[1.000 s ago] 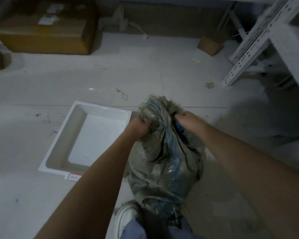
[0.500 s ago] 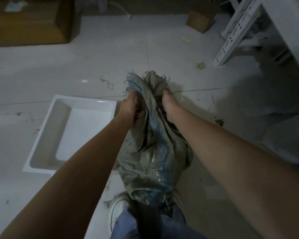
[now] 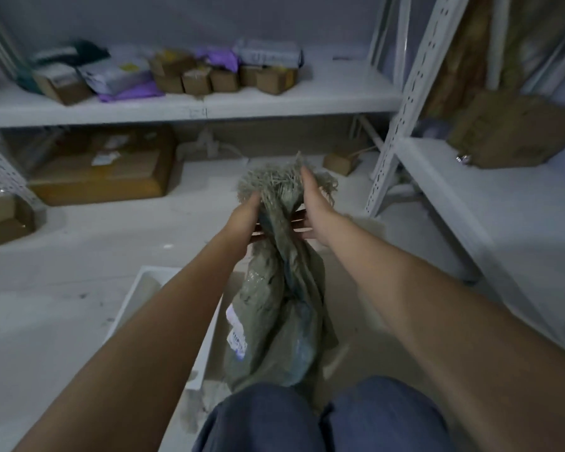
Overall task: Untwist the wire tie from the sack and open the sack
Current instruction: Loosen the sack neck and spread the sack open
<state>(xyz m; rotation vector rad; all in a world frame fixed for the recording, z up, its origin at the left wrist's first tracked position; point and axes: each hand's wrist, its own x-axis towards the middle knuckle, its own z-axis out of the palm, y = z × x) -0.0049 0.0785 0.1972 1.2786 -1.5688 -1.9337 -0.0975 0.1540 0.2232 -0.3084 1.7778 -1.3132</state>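
Two white shelves (image 3: 190,107) stand by the pale floor (image 3: 62,288), with small boxes (image 3: 196,81) on one. A white tray (image 3: 134,298) lies beside the grey sack (image 3: 274,308). Both hands, left hand (image 3: 243,220) and right hand (image 3: 317,212), squeeze its frayed neck, above the knees (image 3: 323,419).

A single head-worn camera looks forward and down, close over the person's knees (image 3: 323,419) at 6 o'clock. Shelves (image 3: 274,102) fill 12 and 3 o'clock; the floor (image 3: 62,272) spreads toward 9 o'clock.
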